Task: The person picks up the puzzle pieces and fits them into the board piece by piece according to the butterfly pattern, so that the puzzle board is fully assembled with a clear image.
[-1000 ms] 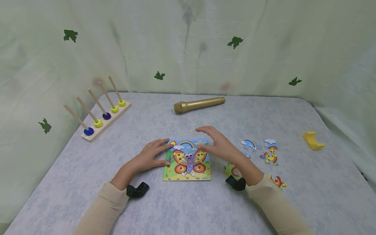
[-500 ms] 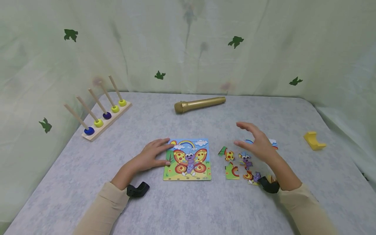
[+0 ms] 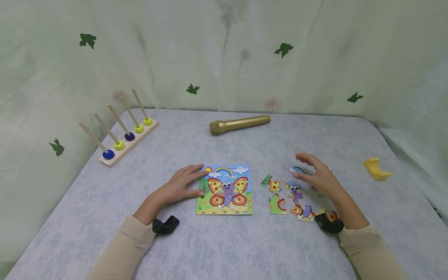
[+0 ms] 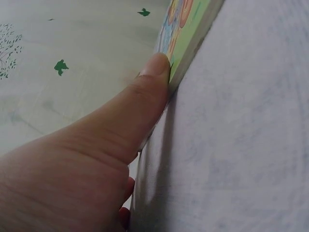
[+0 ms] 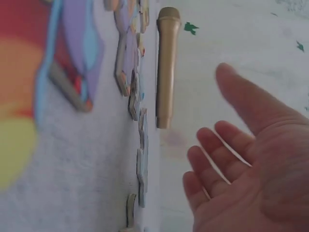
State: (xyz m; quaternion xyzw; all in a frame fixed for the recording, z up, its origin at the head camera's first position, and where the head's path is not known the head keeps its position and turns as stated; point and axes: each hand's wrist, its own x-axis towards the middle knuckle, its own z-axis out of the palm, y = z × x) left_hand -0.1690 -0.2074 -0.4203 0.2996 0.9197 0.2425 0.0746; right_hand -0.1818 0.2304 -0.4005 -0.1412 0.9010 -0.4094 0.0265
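A square butterfly picture board [image 3: 228, 196] lies in the middle of the table. My left hand [image 3: 180, 184] rests at its left side, fingertips and thumb touching the edge; the left wrist view shows the thumb [image 4: 140, 104] against the board's rim. To the right lie loose jigsaw pieces: a green corner piece [image 3: 277, 205], a yellow-wing piece [image 3: 275, 185], a butterfly-face piece [image 3: 295, 191] and a rainbow piece [image 3: 301, 170]. Over the right-hand pieces hovers my right hand [image 3: 323, 179], fingers loosely bent, holding nothing. It and the wrist camera hide some pieces.
A golden microphone [image 3: 241, 124] lies behind the board. At the far left stands a wooden peg rack [image 3: 134, 146] with blue and yellow rings. A yellow curved block [image 3: 376, 170] sits on the right. A pale curtain [image 3: 224, 58] hangs behind the table.
My right hand has moved from above the board rightward, over the loose pieces, uncovering those nearest the board. My left hand has stayed at the board's left edge.
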